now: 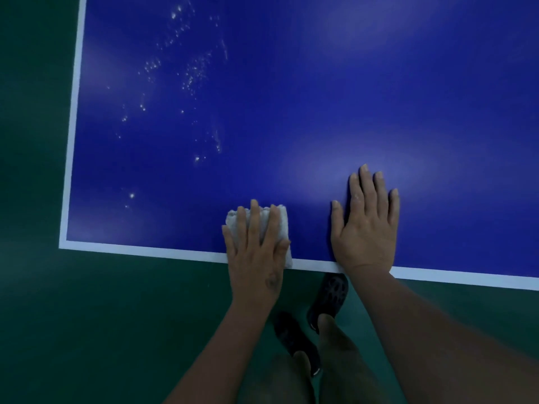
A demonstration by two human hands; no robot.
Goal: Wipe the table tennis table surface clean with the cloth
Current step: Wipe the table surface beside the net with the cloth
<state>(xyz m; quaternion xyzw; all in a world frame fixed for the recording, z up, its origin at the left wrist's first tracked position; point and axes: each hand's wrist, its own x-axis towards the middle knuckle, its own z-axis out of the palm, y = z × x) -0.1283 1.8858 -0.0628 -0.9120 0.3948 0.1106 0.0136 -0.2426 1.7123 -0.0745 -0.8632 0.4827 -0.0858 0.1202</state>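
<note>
Blue table (320,97) bears left fingers (254,217) flat on cloth (281,225).

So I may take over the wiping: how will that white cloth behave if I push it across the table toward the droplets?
The cloth looks folded and soft, so it will probably bunch or unfold unless pressed flat, as the left hand does now. The table looks smooth and glossy, so it should slide easily. Its towel-like nap suggests it will soak up the droplets and drag more.
</note>
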